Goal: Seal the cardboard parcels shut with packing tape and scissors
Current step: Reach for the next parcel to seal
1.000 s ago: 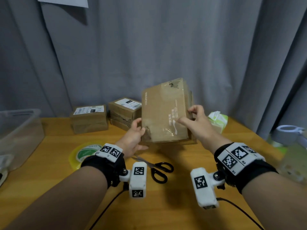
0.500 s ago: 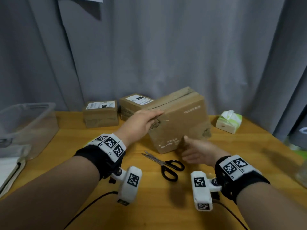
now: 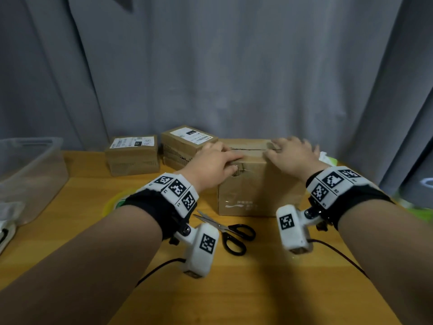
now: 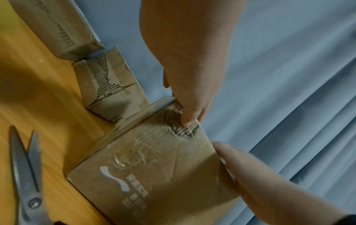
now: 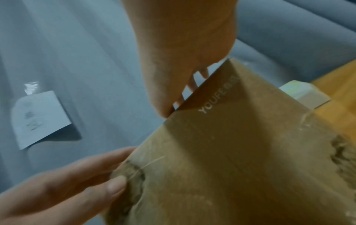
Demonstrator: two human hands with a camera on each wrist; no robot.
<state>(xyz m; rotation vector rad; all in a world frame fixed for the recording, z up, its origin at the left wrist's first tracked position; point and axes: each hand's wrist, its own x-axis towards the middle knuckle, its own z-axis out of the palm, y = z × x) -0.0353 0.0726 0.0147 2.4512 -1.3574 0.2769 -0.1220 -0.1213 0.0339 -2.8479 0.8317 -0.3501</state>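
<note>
A brown cardboard parcel (image 3: 255, 186) stands on the wooden table, its top seam a dark slit between the flaps. My left hand (image 3: 218, 160) lies over the top left edge, fingers straight on the flap and thumb (image 4: 186, 121) pressing a torn patch on the front face. My right hand (image 3: 290, 152) rests flat on the top right with its fingers spread, blurred. Black-handled scissors (image 3: 230, 233) lie in front of the parcel, blades slightly apart. A tape roll (image 3: 112, 202) is mostly hidden behind my left wrist.
Two small labelled parcels (image 3: 132, 157) (image 3: 185, 143) sit at the back by the grey curtain. A clear plastic bin (image 3: 30, 170) stands at the left edge, a tissue pack (image 3: 326, 158) to the parcel's right. A cable (image 3: 339, 252) trails across the near table.
The parcel, held tilted in the air a second ago, now stands flat on the table. My right hand moved from under its front edge onto the top; the left stayed on top.
</note>
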